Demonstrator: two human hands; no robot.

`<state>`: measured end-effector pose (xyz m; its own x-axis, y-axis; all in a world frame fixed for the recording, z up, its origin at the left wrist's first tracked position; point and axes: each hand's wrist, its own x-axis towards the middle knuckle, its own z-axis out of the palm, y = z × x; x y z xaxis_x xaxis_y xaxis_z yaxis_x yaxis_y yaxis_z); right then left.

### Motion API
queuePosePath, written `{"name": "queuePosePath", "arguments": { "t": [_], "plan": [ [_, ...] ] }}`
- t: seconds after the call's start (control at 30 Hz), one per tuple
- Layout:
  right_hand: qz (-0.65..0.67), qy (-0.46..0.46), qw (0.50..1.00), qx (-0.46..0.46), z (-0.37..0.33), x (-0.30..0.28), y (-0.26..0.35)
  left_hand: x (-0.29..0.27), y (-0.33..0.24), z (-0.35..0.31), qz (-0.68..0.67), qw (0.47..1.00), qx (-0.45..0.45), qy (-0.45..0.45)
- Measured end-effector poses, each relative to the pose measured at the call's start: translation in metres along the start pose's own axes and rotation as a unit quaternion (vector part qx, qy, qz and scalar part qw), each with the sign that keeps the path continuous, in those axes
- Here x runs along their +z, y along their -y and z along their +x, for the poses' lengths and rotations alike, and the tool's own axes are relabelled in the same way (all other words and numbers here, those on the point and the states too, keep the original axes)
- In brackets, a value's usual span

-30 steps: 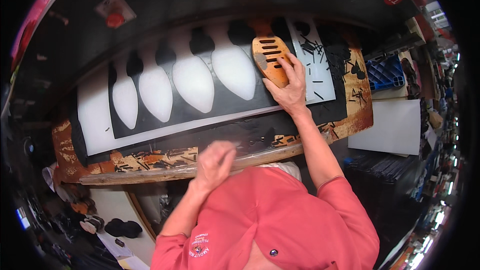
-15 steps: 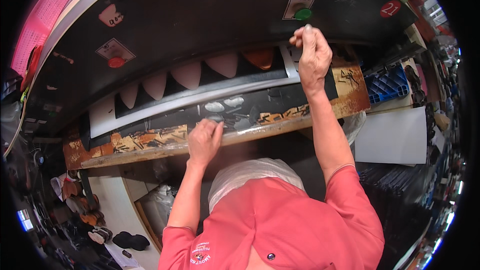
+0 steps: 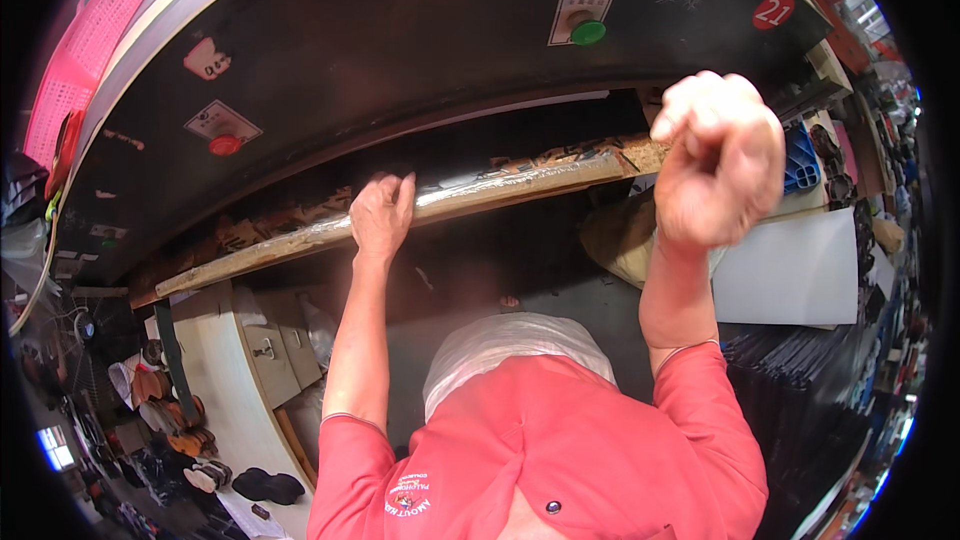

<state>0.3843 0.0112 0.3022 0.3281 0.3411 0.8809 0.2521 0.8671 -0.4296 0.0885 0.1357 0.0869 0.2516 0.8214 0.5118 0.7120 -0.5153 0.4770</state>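
Observation:
My left hand (image 3: 381, 216) is at the front edge of the wooden work board (image 3: 470, 192), its fingers curled in; whatever is inside them, if anything, is hidden. My right hand (image 3: 720, 162) is raised to the right of the board, curled into a loose, slightly blurred fist with nothing visible in it. A wide black machine panel (image 3: 400, 40) hangs over the board. On it are a green push button (image 3: 588, 32) and a red push button (image 3: 223, 144). Dark scraps (image 3: 560, 157) lie along the board, and deep shadow covers its back part.
At the far left stands a pink plastic basket (image 3: 85, 50). A blue plastic crate (image 3: 800, 160) and a white sheet (image 3: 788, 270) are on the right, above a dark stack (image 3: 800, 355). Below left is a cabinet with drawers (image 3: 280, 355); shoe parts (image 3: 170, 410) lie beside it.
My right hand has moved from near the green button to the right and towards me. Pointed pale pieces and a white frame under the panel are now out of sight. My left hand has shifted slightly left.

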Motion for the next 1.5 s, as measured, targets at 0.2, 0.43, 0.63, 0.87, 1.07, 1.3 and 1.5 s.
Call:
{"name": "queuePosePath", "arguments": {
  "t": [0.2,0.43,0.63,0.87,1.07,1.3,1.5],
  "plan": [
    [-0.234,0.030,0.964,0.121,0.019,0.013,-0.068,-0.007,-0.021,0.002,0.020,1.000,0.009,-0.009],
    [0.055,-0.067,0.969,0.233,0.034,0.028,-0.013,-0.020,-0.024,0.030,-0.006,1.000,0.025,-0.014],
    [0.360,0.126,0.913,0.149,0.015,0.097,0.100,-0.027,-0.034,0.030,-0.029,0.999,-0.013,-0.009],
    [0.580,0.046,0.809,0.089,-0.050,0.097,0.086,-0.014,-0.030,0.022,-0.006,1.000,-0.023,-0.008],
    [-0.083,0.056,0.924,0.369,-0.090,0.016,-0.024,-0.004,-0.023,0.010,-0.007,0.999,-0.032,0.016],
    [-0.332,0.077,0.884,0.319,-0.173,-0.030,-0.098,-0.013,-0.036,-0.024,-0.009,0.999,-0.028,0.026],
    [-0.332,0.075,0.827,0.447,-0.179,-0.030,-0.089,-0.024,-0.020,-0.034,0.003,0.995,-0.040,0.093]
  ]
}}
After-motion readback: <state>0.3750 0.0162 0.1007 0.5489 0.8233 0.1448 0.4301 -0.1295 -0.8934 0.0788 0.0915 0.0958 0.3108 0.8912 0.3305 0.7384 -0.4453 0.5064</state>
